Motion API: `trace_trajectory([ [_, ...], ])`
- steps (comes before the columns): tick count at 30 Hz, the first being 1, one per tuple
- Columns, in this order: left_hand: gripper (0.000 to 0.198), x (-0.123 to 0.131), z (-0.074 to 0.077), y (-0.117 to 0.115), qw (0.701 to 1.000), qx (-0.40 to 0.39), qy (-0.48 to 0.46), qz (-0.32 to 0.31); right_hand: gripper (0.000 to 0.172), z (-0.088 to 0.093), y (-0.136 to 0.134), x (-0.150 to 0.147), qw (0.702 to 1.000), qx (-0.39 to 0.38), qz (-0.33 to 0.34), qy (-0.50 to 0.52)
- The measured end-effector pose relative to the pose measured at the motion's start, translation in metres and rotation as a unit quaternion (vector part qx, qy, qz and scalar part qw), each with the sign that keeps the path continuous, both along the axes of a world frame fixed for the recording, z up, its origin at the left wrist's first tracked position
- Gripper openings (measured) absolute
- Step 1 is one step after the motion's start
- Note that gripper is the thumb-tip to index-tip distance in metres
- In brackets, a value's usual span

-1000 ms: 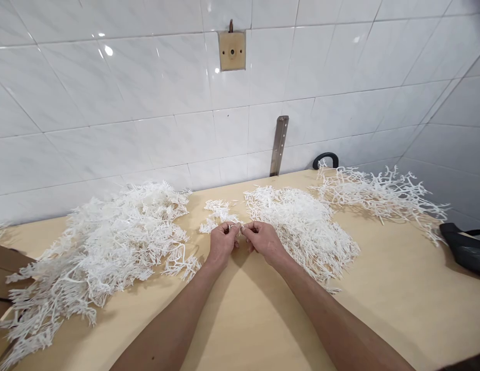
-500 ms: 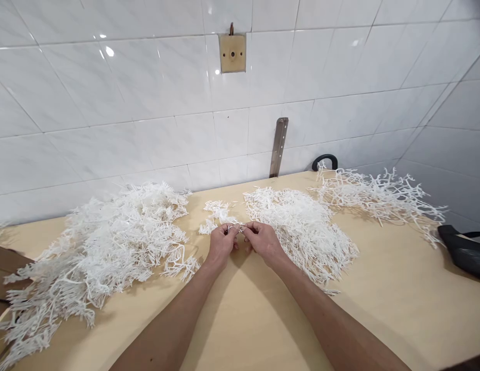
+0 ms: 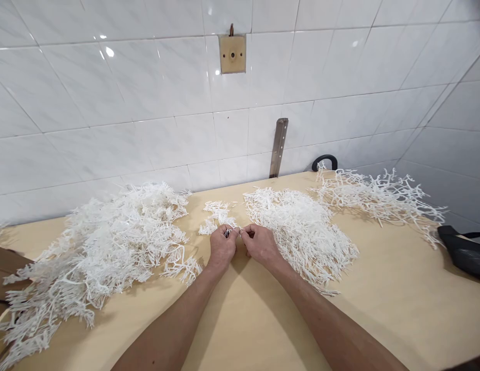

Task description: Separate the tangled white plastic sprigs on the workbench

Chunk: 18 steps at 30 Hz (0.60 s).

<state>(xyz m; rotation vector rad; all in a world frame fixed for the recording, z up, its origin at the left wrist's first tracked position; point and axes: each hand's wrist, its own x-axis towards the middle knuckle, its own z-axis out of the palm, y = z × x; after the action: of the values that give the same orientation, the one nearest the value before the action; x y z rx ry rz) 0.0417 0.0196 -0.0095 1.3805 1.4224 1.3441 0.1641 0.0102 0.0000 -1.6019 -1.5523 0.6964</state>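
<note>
My left hand (image 3: pixel 223 248) and my right hand (image 3: pixel 262 244) meet at the middle of the table, fingertips almost touching. Both pinch a small white branching piece (image 3: pixel 238 229), mostly covered by the fingers. Just behind the left hand lies a small cluster of similar white pieces (image 3: pixel 217 211). To the right, close by my right hand, spreads a flat heap of thin white sticks (image 3: pixel 301 221). A larger tangled pile of white branching pieces (image 3: pixel 123 242) fills the left side.
Bare white branching stems (image 3: pixel 379 196) lie at the back right of the wooden table (image 3: pixel 240 330). A black object (image 3: pixel 464 252) sits at the right edge, and a black curved handle (image 3: pixel 325 158) at the back. A metal strip (image 3: pixel 279 148) leans on the tiled wall.
My right hand has shifted slightly left, bringing the fingertips closer together. The piles look the same.
</note>
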Motion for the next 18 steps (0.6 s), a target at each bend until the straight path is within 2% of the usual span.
trace_trajectory([
  [3, 0.019, 0.000, -0.002, 0.001, 0.995, 0.075, 0.056, 0.038, 0.021, -0.004, 0.003, -0.003, 0.999, 0.015, -0.018, -0.040],
  [7, 0.014, -0.005, 0.001, 0.004, 0.990, 0.122, 0.055, 0.052, 0.019, -0.003, 0.005, 0.001, 0.994, 0.037, -0.048, -0.088],
  [9, 0.019, -0.008, 0.003, 0.005, 0.995, 0.087, 0.032, 0.026, 0.016, 0.002, 0.006, 0.010, 0.991, 0.051, -0.065, -0.106],
  [13, 0.034, -0.011, 0.005, 0.005, 0.996, -0.043, -0.057, -0.044, 0.010, 0.014, 0.010, 0.043, 0.976, 0.122, -0.130, -0.121],
  [16, 0.037, -0.010, 0.006, 0.005, 0.992, -0.057, -0.094, -0.057, 0.018, 0.023, 0.012, 0.067, 0.946, 0.200, -0.217, -0.135],
  [18, 0.037, -0.010, 0.007, 0.004, 0.990, -0.058, -0.110, -0.062, 0.024, 0.026, 0.011, 0.072, 0.935, 0.229, -0.243, -0.117],
])
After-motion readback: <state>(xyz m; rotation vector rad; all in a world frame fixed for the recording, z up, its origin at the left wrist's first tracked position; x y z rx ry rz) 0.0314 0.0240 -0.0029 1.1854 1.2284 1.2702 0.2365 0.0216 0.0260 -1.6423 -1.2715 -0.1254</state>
